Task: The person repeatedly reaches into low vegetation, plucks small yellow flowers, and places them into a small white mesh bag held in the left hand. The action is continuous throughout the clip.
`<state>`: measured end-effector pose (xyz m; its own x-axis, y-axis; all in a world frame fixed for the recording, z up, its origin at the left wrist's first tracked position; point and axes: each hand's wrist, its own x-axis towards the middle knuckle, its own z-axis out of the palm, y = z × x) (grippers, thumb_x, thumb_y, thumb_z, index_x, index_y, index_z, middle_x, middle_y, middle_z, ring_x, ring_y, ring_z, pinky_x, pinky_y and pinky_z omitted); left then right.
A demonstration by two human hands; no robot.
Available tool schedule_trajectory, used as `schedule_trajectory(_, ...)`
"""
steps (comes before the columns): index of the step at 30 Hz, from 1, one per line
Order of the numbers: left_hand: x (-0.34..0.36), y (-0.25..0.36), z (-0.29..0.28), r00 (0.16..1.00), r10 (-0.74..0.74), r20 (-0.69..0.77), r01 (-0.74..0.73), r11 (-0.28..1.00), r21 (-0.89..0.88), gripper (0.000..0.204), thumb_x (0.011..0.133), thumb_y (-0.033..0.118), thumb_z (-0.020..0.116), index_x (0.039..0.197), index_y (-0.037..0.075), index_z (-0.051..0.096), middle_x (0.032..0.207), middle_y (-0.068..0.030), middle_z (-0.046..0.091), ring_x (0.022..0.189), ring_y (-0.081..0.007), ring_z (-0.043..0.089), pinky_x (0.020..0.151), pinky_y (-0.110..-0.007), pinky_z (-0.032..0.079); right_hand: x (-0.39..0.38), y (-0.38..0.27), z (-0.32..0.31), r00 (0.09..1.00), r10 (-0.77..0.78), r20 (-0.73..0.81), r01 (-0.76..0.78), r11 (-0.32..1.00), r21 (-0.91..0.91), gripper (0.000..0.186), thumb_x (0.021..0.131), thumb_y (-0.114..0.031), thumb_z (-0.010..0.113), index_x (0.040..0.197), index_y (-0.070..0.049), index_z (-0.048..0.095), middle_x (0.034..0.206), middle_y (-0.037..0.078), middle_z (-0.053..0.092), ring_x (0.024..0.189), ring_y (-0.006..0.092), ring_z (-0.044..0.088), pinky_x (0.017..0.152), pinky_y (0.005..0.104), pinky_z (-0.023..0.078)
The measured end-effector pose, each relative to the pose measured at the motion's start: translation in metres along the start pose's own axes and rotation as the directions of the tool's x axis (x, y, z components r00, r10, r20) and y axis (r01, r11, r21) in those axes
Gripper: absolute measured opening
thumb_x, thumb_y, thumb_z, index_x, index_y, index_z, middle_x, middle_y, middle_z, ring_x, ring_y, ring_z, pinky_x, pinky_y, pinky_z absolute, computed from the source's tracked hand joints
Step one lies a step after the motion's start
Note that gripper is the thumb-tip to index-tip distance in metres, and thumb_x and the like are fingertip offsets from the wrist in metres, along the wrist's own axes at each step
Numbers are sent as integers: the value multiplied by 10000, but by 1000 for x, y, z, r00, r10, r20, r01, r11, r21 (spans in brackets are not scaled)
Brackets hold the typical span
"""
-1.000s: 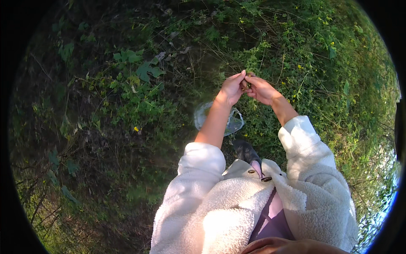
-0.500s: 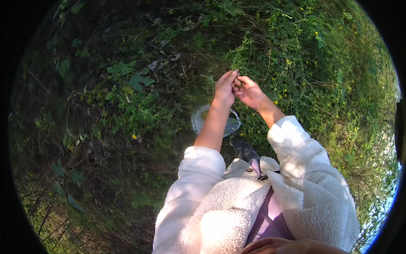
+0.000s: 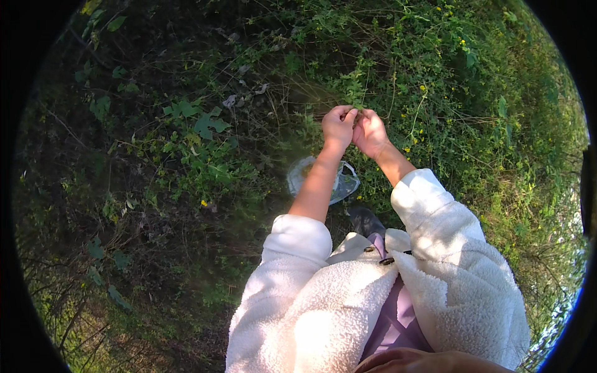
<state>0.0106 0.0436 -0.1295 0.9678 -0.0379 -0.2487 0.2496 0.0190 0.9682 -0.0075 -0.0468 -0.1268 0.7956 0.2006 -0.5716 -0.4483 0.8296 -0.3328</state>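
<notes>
Both hands are held together at about 12 o'clock from the body, over a tangle of green weeds with small yellow flowers (image 3: 429, 105). The left hand (image 3: 337, 127) is curled into a loose fist, fingers (image 3: 343, 114) pressed together and pinched at the tips against those of the right hand (image 3: 371, 132); a thin green plant stem (image 3: 359, 99) appears to be gripped between the two sets of fingertips, though what exactly is pinched is too small to confirm. The stem is seen rising toward 12 o'clock from the fingertips, touching them. A pale translucent plastic bag (image 3: 341, 181) is lying on the ground at 6 o'clock of the hands, partly hidden behind the left forearm, well below the fingers. Risks judged: the stem could be snapped short or slipped from the pinch if pulled at an angle, since the grip is only at the fingertips; picked material could be dropped into the dense weeds beside the bag, as the bag mouth is not held open. White fleece jacket sleeves (image 3: 435, 217) are pushed up on both arms.
</notes>
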Motion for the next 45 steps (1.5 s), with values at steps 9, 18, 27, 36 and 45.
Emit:
schedule_trajectory(9, -7, 8, 9, 986, -161, -42, 150, 968, -199, 168, 815, 140, 550, 892, 2, 606, 677, 1, 576, 458, -40, 424, 384, -196, 345, -5, 10, 5, 937, -260, -232, 165, 917, -362, 223, 900, -308, 391, 916, -109, 492, 759, -6, 484, 592, 92, 446, 513, 228, 397)
schedule_trajectory(18, -2, 15, -2, 905, -399, 146, 410, 728, -549, 150, 848, 160, 507, 834, 30, 580, 610, 2, 542, 397, -58, 389, 354, -203, 351, -20, 1, 18, 997, -53, -48, 29, 916, -400, 210, 883, -277, 423, 744, -127, 468, 625, -38, 421, 497, 38, 358, 420, 158, 274)
schedule_trajectory(27, 5, 12, -2, 862, -493, 118, 470, 691, -548, 149, 857, 164, 490, 818, 37, 558, 556, -13, 511, 375, -69, 363, 331, -209, 331, -28, 2, 37, 978, -55, -199, -51, 869, -492, 235, 881, -290, 418, 706, -137, 452, 593, -47, 405, 420, 36, 302, 371, 160, 233)
schedule_trajectory(36, 8, 8, -5, 816, -575, 58, 382, 461, -801, 122, 867, 129, 467, 873, 23, 527, 738, -50, 530, 652, -148, 528, 648, -286, 511, -39, -2, 17, 983, 121, -136, -169, 883, -437, 209, 882, -229, 410, 738, -87, 463, 642, -3, 438, 477, 67, 352, 393, 176, 284)
schedule_trajectory(45, -34, 19, 32, 982, -164, -97, 120, 927, -356, 120, 865, 100, 457, 871, -2, 521, 757, -75, 614, 567, -88, 522, 518, -200, 437, -41, 8, -13, 987, -82, -142, 54, 981, -187, 239, 894, -188, 344, 999, -21, 479, 1005, 99, 526, 915, 187, 518, 815, 320, 430)
